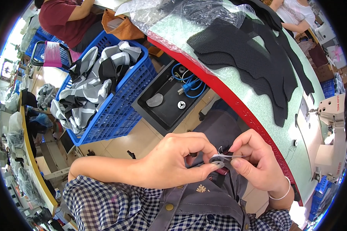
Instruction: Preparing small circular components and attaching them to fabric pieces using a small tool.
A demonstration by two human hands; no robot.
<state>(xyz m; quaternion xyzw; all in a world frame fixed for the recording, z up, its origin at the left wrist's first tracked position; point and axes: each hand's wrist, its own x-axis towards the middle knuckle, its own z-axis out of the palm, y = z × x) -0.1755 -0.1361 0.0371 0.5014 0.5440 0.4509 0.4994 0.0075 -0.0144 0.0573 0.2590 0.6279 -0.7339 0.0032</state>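
My left hand (pixel 185 156) pinches a small silvery sewing-machine bobbin (pixel 218 163) between thumb and fingers, above my lap. Right beside it, my right hand (pixel 254 159) has its thumb and fingers closed near the bobbin's upper side. A thin pale strip (pixel 229 156) runs from the bobbin to these fingers; I cannot tell whether it is thread or a flat piece. A short dark red item (pixel 221 171) shows just below the bobbin, partly hidden.
Black mesh pieces (pixel 239 57) and clear plastic film (pixel 158 17) lie on the green, red-edged table (pixel 219 86). A sewing machine (pixel 329 134) stands right. Left are a blue crate (pixel 115 109) of grey-and-black pieces and a black tray (pixel 162 119). Two people sit beyond.
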